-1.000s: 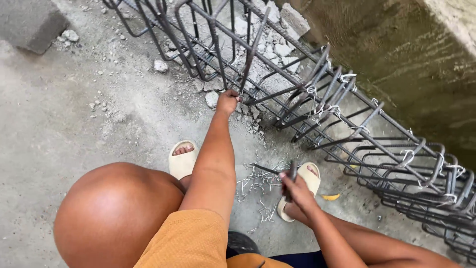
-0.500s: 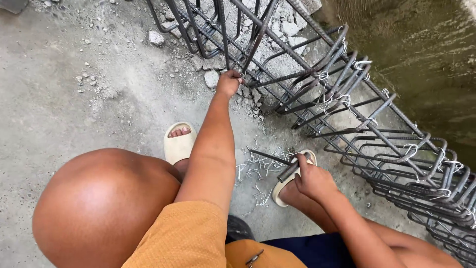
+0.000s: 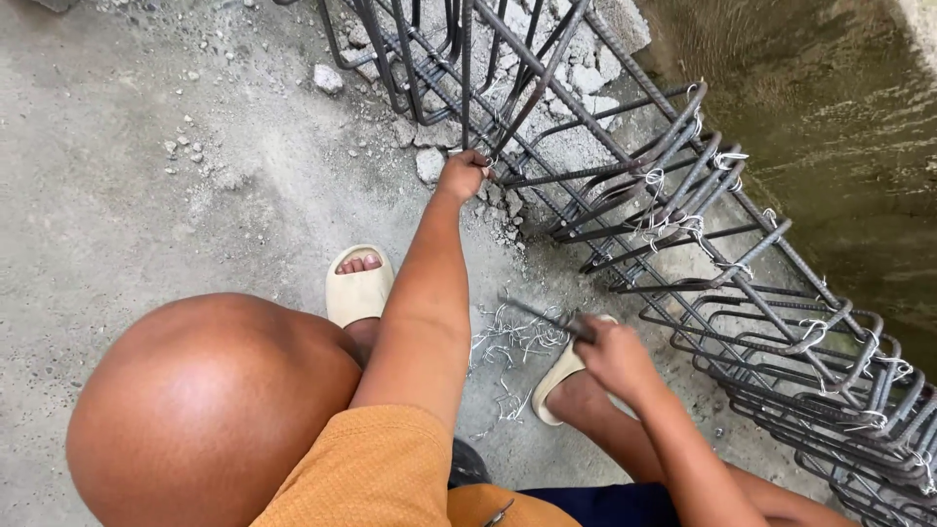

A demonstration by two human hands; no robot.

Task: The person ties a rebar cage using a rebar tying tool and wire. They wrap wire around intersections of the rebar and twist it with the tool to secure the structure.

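Note:
My left hand [image 3: 463, 176] reaches forward and is closed around a bar at the near edge of a long steel rebar cage [image 3: 703, 244] lying on the concrete floor. White tie wires bind several of the cage's stirrups. My right hand [image 3: 611, 352] grips a dark metal tying tool [image 3: 547, 317], whose thin tip points left. The tip lies over a loose pile of short tie wires [image 3: 508, 344] on the floor between my feet.
My feet in beige sandals [image 3: 359, 289] rest on the concrete, the right sandal [image 3: 556, 377] partly under my hand. Broken concrete rubble [image 3: 429, 164] lies beside and under the cage. A rough wet wall or pit [image 3: 830, 107] runs behind the cage.
My right hand has turned the tool from upright to lying flat, tip toward the wire pile. My left hand keeps its hold on the bar. The view has shifted slightly.

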